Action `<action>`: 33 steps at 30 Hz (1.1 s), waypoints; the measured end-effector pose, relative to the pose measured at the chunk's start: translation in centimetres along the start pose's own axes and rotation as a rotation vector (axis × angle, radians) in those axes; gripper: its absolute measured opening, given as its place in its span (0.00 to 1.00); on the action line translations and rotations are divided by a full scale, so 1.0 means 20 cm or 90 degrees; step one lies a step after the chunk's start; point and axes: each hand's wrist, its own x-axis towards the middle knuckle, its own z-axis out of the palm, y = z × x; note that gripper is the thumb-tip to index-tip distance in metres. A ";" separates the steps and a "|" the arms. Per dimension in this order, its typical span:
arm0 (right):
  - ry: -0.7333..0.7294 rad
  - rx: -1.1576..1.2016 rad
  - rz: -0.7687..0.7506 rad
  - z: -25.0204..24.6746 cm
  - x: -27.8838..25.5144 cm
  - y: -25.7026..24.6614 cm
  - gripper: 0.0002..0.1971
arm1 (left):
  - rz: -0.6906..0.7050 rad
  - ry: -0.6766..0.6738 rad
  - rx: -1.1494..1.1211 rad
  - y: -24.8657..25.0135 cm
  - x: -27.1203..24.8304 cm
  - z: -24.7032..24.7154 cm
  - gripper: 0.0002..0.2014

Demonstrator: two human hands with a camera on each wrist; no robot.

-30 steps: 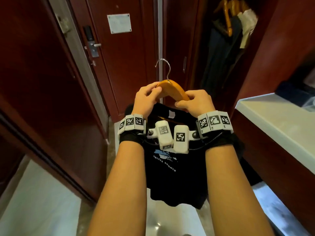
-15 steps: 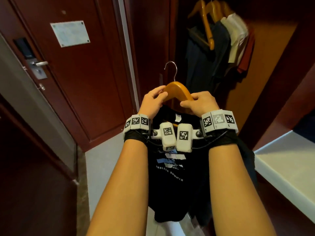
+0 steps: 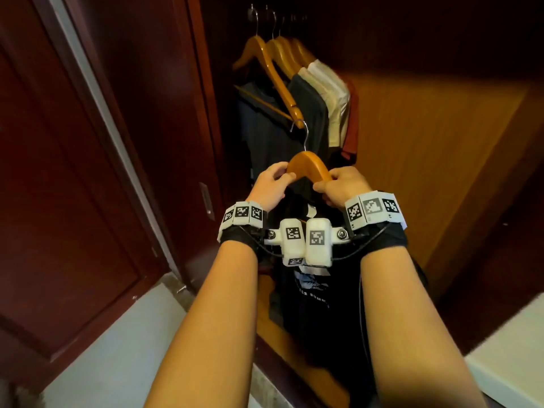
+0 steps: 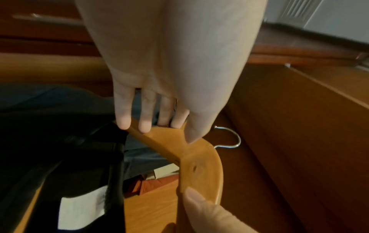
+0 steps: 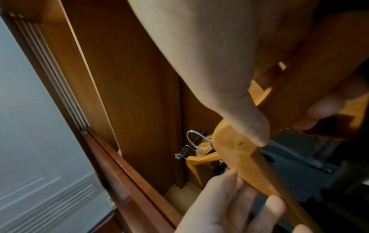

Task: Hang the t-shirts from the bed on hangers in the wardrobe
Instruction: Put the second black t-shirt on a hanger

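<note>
Dark red-brown wardrobe (image 3: 441,148) panels fill the frame, with four wooden hangers of shirts (image 3: 321,104) on the rail at upper centre. At centre I hold a curved, smooth honey-coloured wooden hanger (image 3: 307,167) with a thin steel hook (image 3: 301,134); my left hand (image 3: 269,187) pinches its left shoulder between thumb and fingertips (image 4: 144,126), and my right hand (image 3: 343,187) curls round its right shoulder. From it, below my wrists, a limp black t-shirt (image 3: 312,293) with a pale chest print hangs down, its collar at the hanger's neck. I judge two risks: the slender hook may miss the dim rail or snag the neighbouring hanger, and the soft collar may slide off the polished shoulder if I tilt the hanger.
</note>
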 end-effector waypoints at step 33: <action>0.094 -0.223 0.146 -0.30 0.81 -0.29 0.23 | -0.124 -0.082 0.038 0.45 1.27 -0.16 0.17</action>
